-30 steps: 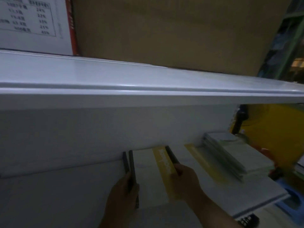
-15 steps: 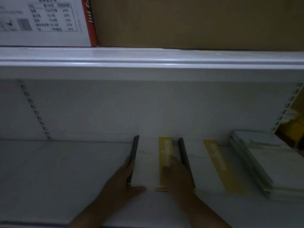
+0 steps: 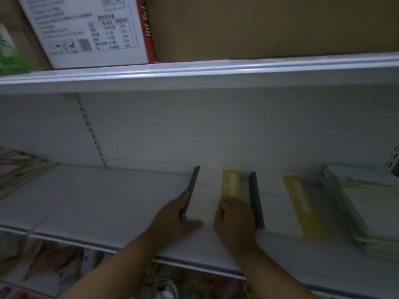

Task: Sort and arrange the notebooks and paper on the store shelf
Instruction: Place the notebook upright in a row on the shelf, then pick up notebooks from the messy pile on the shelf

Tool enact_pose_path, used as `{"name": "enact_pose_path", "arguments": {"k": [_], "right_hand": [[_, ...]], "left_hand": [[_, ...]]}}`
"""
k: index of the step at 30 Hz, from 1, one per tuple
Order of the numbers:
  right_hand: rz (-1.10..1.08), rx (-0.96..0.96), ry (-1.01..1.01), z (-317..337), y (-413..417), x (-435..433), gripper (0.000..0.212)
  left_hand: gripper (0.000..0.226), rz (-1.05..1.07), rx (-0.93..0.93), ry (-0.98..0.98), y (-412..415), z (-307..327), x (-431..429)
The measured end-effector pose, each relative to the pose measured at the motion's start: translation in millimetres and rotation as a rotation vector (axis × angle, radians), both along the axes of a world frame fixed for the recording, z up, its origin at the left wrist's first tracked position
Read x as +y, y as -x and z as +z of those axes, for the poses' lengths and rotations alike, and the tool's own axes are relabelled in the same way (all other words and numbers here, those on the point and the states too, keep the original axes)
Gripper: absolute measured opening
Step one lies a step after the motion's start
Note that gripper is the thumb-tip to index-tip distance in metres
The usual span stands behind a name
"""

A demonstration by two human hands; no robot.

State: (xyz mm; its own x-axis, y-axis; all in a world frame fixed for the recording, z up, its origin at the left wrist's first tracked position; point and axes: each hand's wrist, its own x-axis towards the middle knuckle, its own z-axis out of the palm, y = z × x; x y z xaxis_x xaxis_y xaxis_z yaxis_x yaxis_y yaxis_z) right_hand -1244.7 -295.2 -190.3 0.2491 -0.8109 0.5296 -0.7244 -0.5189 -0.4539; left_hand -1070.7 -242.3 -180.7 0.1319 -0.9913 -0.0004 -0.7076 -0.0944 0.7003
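Observation:
A stack of white notebooks (image 3: 207, 190) with a yellow band and a dark spine lies flat on the white middle shelf (image 3: 112, 203). My left hand (image 3: 177, 219) grips its front left corner, fingers along the spine and thumb across the front edge. On top of the cover rests my right hand (image 3: 235, 221), fingertips at the yellow band. Right beside it lies a second, matching stack (image 3: 289, 206). A pile of pale notebooks (image 3: 367, 210) sits at the far right of the same shelf.
The upper shelf (image 3: 194, 72) overhangs close above and carries a white printed carton (image 3: 90, 33) and a brown cardboard box (image 3: 269, 24). Colourful booklets (image 3: 19, 169) lie at the shelf's far left. More goods show blurred on the shelf below (image 3: 54, 268).
The stack has gone further back on the shelf and now lies flat beside the matching stack. My right hand moved from the stack's right edge onto its cover.

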Motion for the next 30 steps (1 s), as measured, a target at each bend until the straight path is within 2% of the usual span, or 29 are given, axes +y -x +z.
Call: {"name": "enact_pose_path", "arguments": {"k": [4, 6, 9, 11, 14, 17, 20, 24, 30], "right_hand": [[-0.020, 0.175, 0.015, 4.5, -3.3, 9.4, 0.027], [-0.051, 0.233, -0.048, 7.3, -2.0, 10.1, 0.024], [-0.111, 0.338, -0.067, 17.7, -8.1, 20.3, 0.007], [-0.194, 0.456, -0.158, 38.2, -25.5, 35.1, 0.022], [-0.242, 0.518, -0.180, 67.8, -72.9, 57.3, 0.043], [-0.061, 0.583, -0.125, 86.8, -162.0, 85.5, 0.053], [0.243, 0.662, -0.063, 104.7, -257.5, 134.6, 0.059], [0.593, 0.761, 0.000, 111.9, -356.8, 197.9, 0.063], [0.735, 0.902, -0.037, 108.0, -461.5, 234.3, 0.067]], "left_hand": [[0.099, -0.065, -0.005, -0.078, -2.7, 10.2, 2.5], [0.087, -0.136, -0.154, -0.143, -10.8, 22.1, 8.1], [0.069, -0.147, -0.418, -0.169, -50.0, 44.6, 34.4], [0.066, -0.127, -0.527, -0.149, -92.4, 63.2, 63.4], [0.065, -0.049, -0.683, -0.136, -167.9, 97.9, 115.2], [0.065, 0.061, -0.881, -0.157, -248.7, 128.8, 172.0], [0.065, 0.129, -1.047, -0.169, -312.1, 151.2, 224.7], [0.063, 0.287, -0.944, -0.175, -377.7, 171.1, 284.6], [0.064, 0.417, -0.841, -0.259, -463.3, 157.4, 349.1]]}}
